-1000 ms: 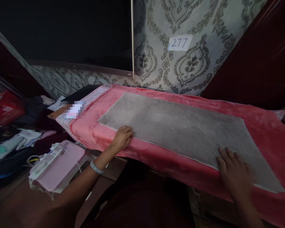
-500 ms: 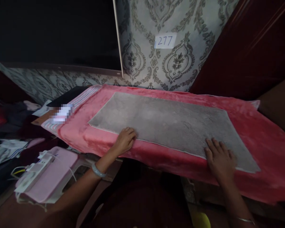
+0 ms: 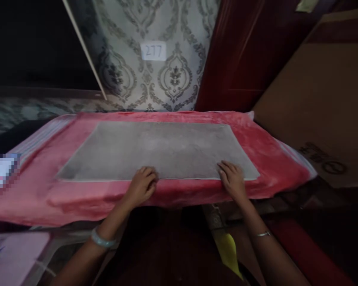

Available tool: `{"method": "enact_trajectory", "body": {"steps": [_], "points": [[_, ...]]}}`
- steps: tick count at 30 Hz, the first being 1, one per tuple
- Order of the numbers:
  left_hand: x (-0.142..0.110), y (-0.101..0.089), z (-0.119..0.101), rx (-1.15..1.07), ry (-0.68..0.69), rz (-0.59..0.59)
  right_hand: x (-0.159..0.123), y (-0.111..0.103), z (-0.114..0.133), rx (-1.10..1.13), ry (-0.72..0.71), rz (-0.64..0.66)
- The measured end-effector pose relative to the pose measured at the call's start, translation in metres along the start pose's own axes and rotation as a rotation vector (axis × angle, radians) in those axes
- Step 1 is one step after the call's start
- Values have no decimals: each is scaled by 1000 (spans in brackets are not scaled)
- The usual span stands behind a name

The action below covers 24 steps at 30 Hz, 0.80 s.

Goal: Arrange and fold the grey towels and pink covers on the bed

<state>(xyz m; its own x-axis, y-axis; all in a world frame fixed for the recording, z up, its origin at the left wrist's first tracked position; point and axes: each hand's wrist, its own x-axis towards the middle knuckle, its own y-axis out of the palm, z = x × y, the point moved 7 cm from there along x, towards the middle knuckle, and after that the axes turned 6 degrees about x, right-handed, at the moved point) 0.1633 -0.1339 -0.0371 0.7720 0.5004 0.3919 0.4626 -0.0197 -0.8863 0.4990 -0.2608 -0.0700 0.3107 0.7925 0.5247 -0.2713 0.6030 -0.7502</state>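
A grey rectangular cloth [image 3: 167, 147], like a towel, lies spread flat on a pink-red plush blanket [image 3: 86, 202]. My left hand [image 3: 141, 186] rests at the cloth's front edge, left of its right half, with the fingers loosely bent and the fingertips on the grey fabric. Nearer the front right corner, my right hand [image 3: 233, 178] lies palm down, its fingers stretched out over the edge onto the cloth. Neither hand lifts the fabric. The undersides of both hands are hidden.
A large cardboard box [image 3: 322, 99] stands at the right, beside a dark red door panel [image 3: 235, 51]. At the back left is a dark screen [image 3: 38, 43]. A paper marked 277 [image 3: 154, 51] is on the patterned wall. A pink stool-like surface [image 3: 18, 254] is lower left.
My view has turned right, so the scene shifts left and more of the box shows. My left hand has slid right along the cloth's front edge. The cloth stays flat.
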Motion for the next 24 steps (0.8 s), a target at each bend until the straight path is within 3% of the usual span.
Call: {"method": "enact_trajectory", "body": {"steps": [5, 11, 15, 18, 21, 24], "points": [[34, -4, -11, -17, 8, -84, 13, -11, 18, 165, -67, 11], [58, 33, -49, 85, 120, 73, 4, 2, 37, 169, -106, 172], [58, 32, -48, 18, 154, 75, -2, -8, 22, 243, -135, 218], [69, 26, -50, -49, 156, 30, 8, -24, -4, 166, -72, 119], [86, 30, -65, -30, 187, 5, 16, -34, -28, -5, 13, 60], [96, 47, -85, 14, 236, 76, 13, -34, -40, -89, 17, 127]]}}
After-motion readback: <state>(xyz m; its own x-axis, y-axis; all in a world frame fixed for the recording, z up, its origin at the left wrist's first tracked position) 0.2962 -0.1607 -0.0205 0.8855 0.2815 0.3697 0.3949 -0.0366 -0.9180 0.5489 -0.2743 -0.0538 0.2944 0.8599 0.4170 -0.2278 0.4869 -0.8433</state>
